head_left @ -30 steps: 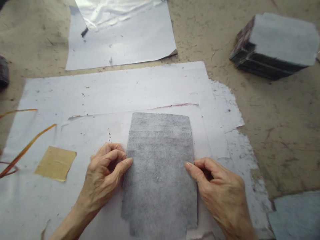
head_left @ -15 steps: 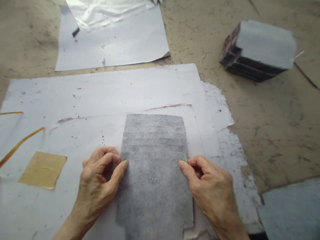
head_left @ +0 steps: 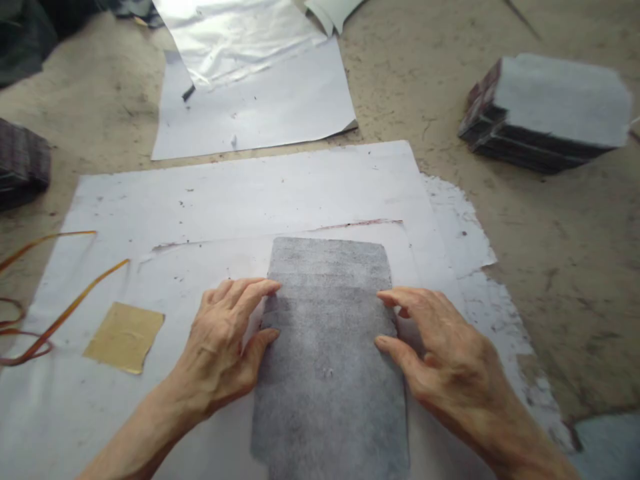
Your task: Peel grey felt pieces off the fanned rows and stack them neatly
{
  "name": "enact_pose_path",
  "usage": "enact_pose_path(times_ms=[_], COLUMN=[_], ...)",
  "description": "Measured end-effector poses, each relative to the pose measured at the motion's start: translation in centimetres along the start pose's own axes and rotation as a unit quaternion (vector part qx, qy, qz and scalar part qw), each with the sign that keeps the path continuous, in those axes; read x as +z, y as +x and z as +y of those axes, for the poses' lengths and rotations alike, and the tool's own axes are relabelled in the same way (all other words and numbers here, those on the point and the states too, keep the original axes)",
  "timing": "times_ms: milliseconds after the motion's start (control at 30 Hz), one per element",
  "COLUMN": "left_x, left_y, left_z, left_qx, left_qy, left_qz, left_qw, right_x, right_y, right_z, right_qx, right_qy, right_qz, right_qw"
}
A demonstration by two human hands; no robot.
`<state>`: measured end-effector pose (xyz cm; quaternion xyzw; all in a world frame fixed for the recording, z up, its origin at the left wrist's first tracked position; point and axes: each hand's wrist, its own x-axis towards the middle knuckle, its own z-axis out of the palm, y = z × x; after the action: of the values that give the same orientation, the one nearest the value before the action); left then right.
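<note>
A flat grey fabric-like piece (head_left: 330,407), narrower at its far end and with a small mark near its middle, lies on white paper (head_left: 210,207). On its left edge rest the index fingertip and thumb tip of my left hand (head_left: 225,337), held apart. My right hand (head_left: 450,353) touches the opposite edge in the same way, its thumb and index finger spread on the grey surface. Neither hand is closed round the piece. Its near end runs out of the picture.
Left of the hands lie a tan square of tape or paper (head_left: 125,337) and a curled amber strip (head_left: 75,310). A stack of grey-topped pieces (head_left: 560,100) stands at the back right, a dark stack (head_left: 23,163) at the left edge. Farther back is shiny film (head_left: 245,40).
Both hands have loosened from a pinch on the grey piece's edges and moved toward its far end, fingers now spread. The view has shifted, showing more on the left.
</note>
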<state>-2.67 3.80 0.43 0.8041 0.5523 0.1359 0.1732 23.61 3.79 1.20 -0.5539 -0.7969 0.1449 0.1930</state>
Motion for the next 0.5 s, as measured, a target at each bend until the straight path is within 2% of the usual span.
enact_pose_path(times_ms=[100, 200, 367, 500], left_x=[-0.5, -0.6, 0.2, 0.7], left_y=[1.1, 1.5, -0.2, -1.5], left_z=[-0.2, -0.1, 0.7, 1.2], left_qx=[-0.023, -0.066, -0.164, -0.21], left_qy=[-0.027, -0.059, -0.07, -0.081], left_qz=[-0.04, -0.059, -0.039, -0.008], left_qw=[0.999, 0.994, 0.983, 0.974], right_x=[0.0, 0.2, 0.8, 1.1], right_y=[0.9, 0.8, -0.9, -1.7], right_z=[0.5, 0.2, -1.0, -1.7], right_qx=[0.038, 0.069, 0.11, 0.146], right_qy=[0.022, 0.014, -0.031, -0.031], right_qz=[-0.036, -0.042, 0.025, 0.062], right_qw=[0.998, 0.997, 0.993, 0.987])
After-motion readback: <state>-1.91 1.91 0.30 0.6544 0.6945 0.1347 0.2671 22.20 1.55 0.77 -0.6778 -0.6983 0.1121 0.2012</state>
